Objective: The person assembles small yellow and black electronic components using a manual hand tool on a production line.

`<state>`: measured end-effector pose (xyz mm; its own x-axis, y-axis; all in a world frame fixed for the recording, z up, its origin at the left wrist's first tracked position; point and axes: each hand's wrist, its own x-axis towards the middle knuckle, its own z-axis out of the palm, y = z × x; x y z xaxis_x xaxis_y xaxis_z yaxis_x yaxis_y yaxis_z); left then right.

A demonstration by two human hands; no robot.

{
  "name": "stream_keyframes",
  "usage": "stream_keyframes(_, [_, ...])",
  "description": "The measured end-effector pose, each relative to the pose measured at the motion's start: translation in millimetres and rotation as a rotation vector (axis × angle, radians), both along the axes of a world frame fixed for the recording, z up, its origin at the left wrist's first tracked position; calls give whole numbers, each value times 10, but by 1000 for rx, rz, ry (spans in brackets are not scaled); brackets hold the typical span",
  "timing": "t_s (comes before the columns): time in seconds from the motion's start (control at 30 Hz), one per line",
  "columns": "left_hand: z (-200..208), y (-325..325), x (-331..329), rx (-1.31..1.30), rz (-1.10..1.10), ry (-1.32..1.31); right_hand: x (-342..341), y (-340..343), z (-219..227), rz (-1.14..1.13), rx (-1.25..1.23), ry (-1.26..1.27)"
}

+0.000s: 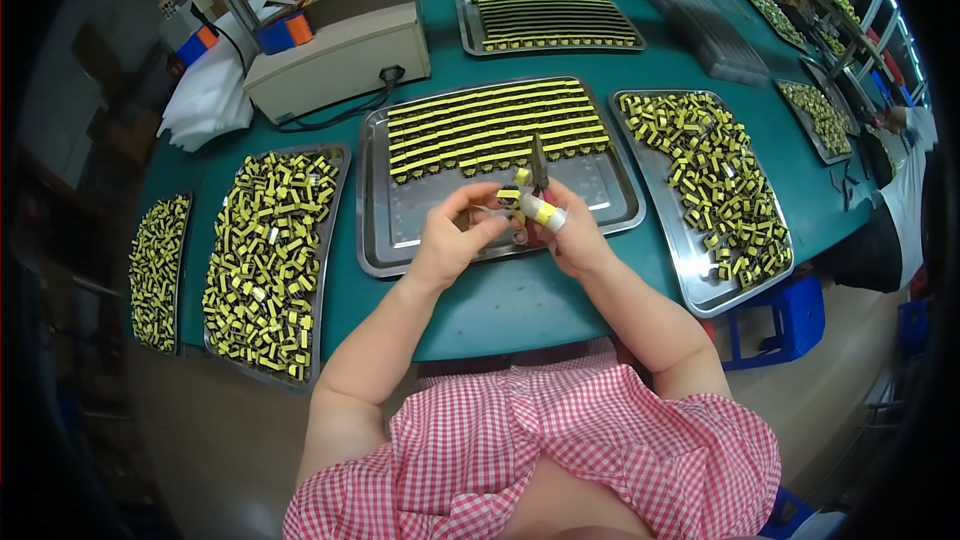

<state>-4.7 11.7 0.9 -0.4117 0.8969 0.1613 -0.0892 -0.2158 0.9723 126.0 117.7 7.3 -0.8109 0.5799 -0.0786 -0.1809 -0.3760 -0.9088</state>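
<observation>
Over the near edge of a metal tray [440,202], my left hand [447,238] pinches a small yellow-and-black component [509,195] between thumb and fingers. It looks like a little wound coil or transformer. Close beside it, my right hand [580,240] is closed around pliers [539,165] with dark, narrow jaws pointing away from me and reddish handles mostly hidden by the palm. White and yellow tape [545,213] wraps a finger of that hand. Neat rows of similar components [490,125] fill the far part of the tray.
Loose components heap in a tray [708,308] on the right and in two trays on the left, the nearer one [325,240] larger. Behind stand another filled tray [465,25], a beige box-shaped machine [340,60] with a black cable, and clear plastic trays [705,30]. Other people sit around the green table.
</observation>
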Motion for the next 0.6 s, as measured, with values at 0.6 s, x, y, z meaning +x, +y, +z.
stream_keyframes(0.6, [-194,92,-512,-217,541,846,63,313,-5,-97,-415,167])
